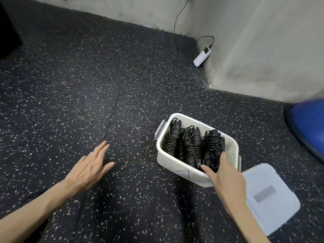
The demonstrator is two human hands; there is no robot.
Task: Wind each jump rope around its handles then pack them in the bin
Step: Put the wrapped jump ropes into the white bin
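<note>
Now R hand fingers grip rightmost rope bundle in bin; L hand fingers spread.

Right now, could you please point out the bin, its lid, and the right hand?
bin (177, 163), head view, near wall.
lid (268, 195), head view, flat top.
right hand (226, 178), head view, back of hand.

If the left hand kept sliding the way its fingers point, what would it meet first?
Probably nothing close: the left hand points up and right over bare speckled floor, passing left of the white bin. The far wall comes next, though depth is uncertain.
</note>
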